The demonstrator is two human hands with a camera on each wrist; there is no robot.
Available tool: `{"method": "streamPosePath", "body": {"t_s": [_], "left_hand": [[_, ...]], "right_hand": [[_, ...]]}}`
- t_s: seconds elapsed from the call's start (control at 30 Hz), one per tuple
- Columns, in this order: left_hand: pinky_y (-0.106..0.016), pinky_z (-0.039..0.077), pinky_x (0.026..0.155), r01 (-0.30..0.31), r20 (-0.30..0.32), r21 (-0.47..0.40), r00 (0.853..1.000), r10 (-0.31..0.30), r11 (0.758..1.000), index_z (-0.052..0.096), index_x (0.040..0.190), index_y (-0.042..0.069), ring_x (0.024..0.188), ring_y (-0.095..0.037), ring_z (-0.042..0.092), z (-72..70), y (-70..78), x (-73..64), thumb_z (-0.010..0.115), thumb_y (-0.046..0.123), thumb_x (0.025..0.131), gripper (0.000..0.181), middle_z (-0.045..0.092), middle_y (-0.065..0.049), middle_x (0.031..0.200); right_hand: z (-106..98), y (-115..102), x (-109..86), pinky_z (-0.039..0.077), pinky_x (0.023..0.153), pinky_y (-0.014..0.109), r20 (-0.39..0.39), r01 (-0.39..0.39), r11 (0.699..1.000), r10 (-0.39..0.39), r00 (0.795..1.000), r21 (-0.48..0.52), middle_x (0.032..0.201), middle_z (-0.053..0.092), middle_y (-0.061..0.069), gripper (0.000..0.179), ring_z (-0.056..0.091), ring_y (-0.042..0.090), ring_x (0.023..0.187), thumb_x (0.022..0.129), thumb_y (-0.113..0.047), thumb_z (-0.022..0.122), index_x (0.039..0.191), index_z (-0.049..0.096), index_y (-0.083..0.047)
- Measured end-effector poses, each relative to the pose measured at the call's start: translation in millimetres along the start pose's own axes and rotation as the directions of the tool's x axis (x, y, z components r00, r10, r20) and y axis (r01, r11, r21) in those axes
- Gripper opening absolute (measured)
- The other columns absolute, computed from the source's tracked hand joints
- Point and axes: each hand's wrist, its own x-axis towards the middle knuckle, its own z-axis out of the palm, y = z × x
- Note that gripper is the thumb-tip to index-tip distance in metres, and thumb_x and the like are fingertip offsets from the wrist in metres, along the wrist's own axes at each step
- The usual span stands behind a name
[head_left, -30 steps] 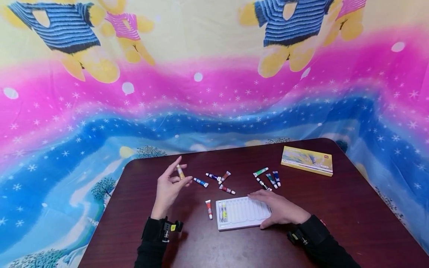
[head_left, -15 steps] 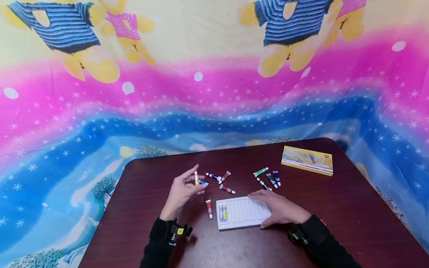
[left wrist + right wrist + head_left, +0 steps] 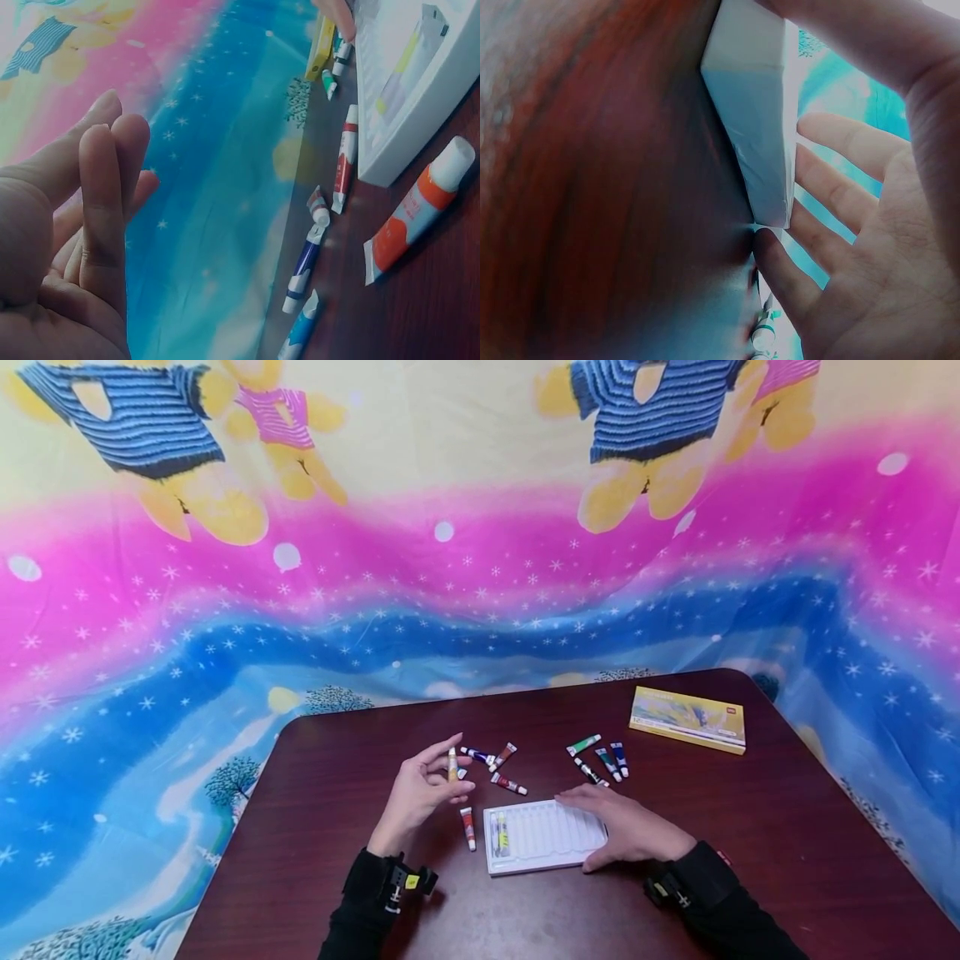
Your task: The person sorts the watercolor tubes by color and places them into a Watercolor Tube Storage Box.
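My left hand [image 3: 416, 793] pinches a small yellow-ochre paint tube [image 3: 452, 766], held upright between thumb and fingers. In the left wrist view, the fingers hide that tube. My right hand [image 3: 637, 828] holds the right end of a white slotted tray [image 3: 540, 837], its thumb at the near edge and its fingers at the far side. At the tray's left end lies a lemon-yellow paint tube [image 3: 503, 835] beside a pale one. An orange-red paint tube [image 3: 468, 828] lies left of the tray. Partly behind my left hand is a light-blue paint tube [image 3: 300, 328].
Beyond the tray lie a dark red tube [image 3: 509, 784], a violet tube [image 3: 477, 756] and a brown tube [image 3: 503, 757]. Farther right are a green tube [image 3: 583, 745] and several darker ones. A yellow box [image 3: 687, 720] sits near the back right of the table [image 3: 787, 827].
My left hand has moved right with the ochre tube, now in front of the light-blue tube and nearer the tray. The right hand and tray have stayed in place.
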Motion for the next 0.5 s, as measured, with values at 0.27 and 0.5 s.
{"method": "streamPosePath", "body": {"t_s": [0.27,0.5], "left_hand": [[-0.039,0.065,0.075,0.023,-0.004,0.004,1.000,-0.023,1.000,0.055,0.150,0.023,0.077,-0.017,0.077,6.2,1.3,-0.1,0.085,0.002,0.083,0.076,0.072,-0.018,0.125],[-0.034,0.065,0.073,0.004,-0.003,0.044,1.000,-0.004,0.999,0.054,0.151,0.024,0.076,-0.015,0.076,7.1,0.5,0.7,0.085,0.003,0.084,0.077,0.070,-0.019,0.128]], "right_hand": [[0.1,0.8,-0.6,0.049,0.103,0.048,-0.005,0.012,1.000,-0.012,1.000,-0.003,0.151,0.051,0.004,0.095,0.050,0.027,0.131,0.077,-0.050,0.089,0.156,0.048,-0.017],[0.2,1.2,0.2,0.049,0.104,0.046,0.002,0.005,1.000,-0.005,1.000,-0.003,0.151,0.051,0.003,0.095,0.050,0.025,0.131,0.077,-0.047,0.090,0.156,0.048,-0.017]]}}
